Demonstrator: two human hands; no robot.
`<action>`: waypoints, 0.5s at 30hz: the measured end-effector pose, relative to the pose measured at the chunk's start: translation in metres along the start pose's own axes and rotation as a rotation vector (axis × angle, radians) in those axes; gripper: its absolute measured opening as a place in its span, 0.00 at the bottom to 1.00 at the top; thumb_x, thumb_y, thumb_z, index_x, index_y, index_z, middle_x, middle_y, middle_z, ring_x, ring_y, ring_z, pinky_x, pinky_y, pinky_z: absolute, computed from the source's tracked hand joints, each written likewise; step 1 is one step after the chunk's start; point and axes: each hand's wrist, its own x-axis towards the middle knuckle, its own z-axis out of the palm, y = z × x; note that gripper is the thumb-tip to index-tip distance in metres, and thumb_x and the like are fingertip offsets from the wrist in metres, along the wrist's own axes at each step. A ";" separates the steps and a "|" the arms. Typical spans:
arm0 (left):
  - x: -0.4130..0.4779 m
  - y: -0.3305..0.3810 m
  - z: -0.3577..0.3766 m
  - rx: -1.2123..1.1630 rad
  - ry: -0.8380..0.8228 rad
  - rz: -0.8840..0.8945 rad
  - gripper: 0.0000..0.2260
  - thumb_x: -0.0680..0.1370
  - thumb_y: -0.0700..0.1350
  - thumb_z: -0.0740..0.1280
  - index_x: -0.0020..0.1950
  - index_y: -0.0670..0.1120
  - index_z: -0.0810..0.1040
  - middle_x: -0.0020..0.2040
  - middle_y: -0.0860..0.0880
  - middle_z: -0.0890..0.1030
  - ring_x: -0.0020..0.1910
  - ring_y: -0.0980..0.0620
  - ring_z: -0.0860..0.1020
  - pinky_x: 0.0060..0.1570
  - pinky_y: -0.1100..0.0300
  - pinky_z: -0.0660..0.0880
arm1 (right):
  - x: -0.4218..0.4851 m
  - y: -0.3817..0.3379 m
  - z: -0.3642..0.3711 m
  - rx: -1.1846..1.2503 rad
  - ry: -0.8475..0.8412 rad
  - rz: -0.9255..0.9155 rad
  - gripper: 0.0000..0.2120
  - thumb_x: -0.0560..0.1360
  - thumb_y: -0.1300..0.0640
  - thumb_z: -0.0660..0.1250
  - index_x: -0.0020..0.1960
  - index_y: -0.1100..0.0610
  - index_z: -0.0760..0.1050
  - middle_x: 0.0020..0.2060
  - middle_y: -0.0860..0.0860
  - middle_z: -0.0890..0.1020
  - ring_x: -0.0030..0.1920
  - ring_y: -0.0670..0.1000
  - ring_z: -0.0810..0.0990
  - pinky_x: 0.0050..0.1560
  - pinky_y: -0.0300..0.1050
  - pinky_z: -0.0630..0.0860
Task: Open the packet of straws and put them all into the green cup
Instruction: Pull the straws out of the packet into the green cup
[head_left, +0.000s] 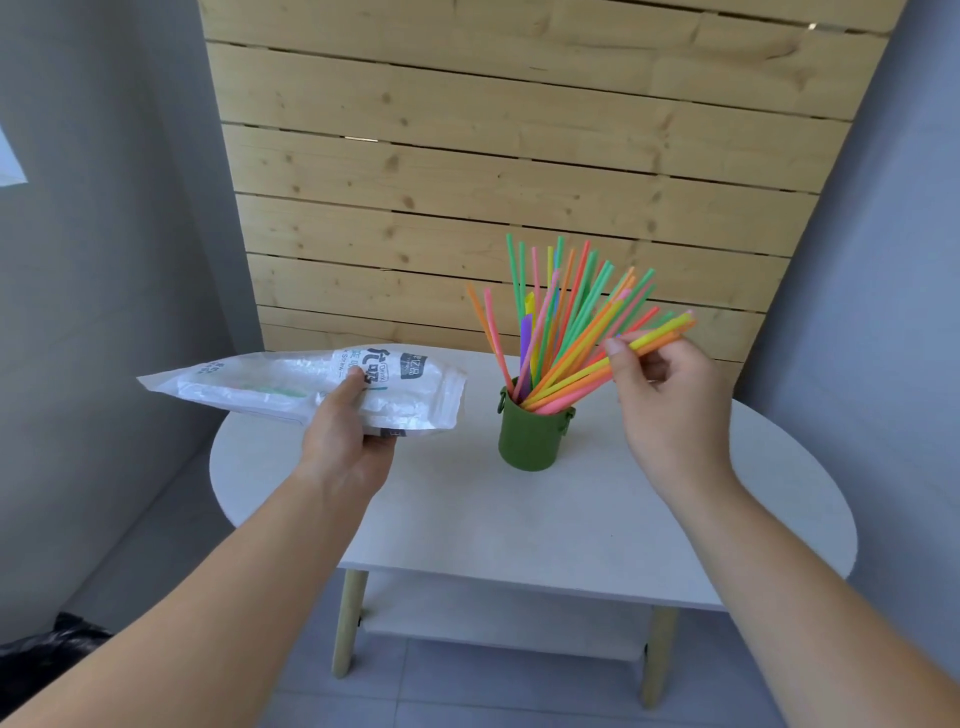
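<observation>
Straws in cup; packet left.

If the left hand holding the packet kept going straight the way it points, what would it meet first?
The left hand points up and away, towards the wooden panel behind the table. Beyond the packet it holds, nothing else seems to lie in that line; the cup sits off to its right. Depth is hard to judge.

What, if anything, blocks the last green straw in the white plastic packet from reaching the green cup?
Nothing solid that I can see. The white plastic packet, held in the left hand, is left of the green cup over bare white table. The coloured straws crowd the mouth.
</observation>
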 end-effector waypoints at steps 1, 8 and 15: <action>0.000 0.000 -0.001 0.002 -0.006 0.000 0.15 0.83 0.41 0.69 0.70 0.43 0.77 0.60 0.47 0.86 0.45 0.52 0.87 0.35 0.58 0.83 | -0.001 0.001 0.002 -0.039 -0.024 -0.016 0.05 0.77 0.52 0.70 0.44 0.51 0.82 0.37 0.48 0.83 0.37 0.46 0.80 0.39 0.42 0.72; 0.002 0.001 -0.002 0.023 -0.028 -0.007 0.18 0.83 0.42 0.69 0.72 0.43 0.76 0.63 0.46 0.85 0.56 0.49 0.86 0.38 0.57 0.84 | -0.006 0.003 0.014 -0.221 -0.085 0.019 0.17 0.74 0.49 0.73 0.30 0.55 0.75 0.28 0.51 0.79 0.33 0.57 0.77 0.33 0.47 0.72; 0.002 0.001 0.000 0.025 -0.042 -0.008 0.18 0.82 0.42 0.69 0.72 0.43 0.77 0.63 0.45 0.85 0.56 0.49 0.86 0.37 0.57 0.84 | -0.009 -0.003 0.011 -0.214 -0.054 0.094 0.20 0.73 0.49 0.75 0.27 0.47 0.70 0.24 0.43 0.75 0.29 0.42 0.75 0.28 0.31 0.62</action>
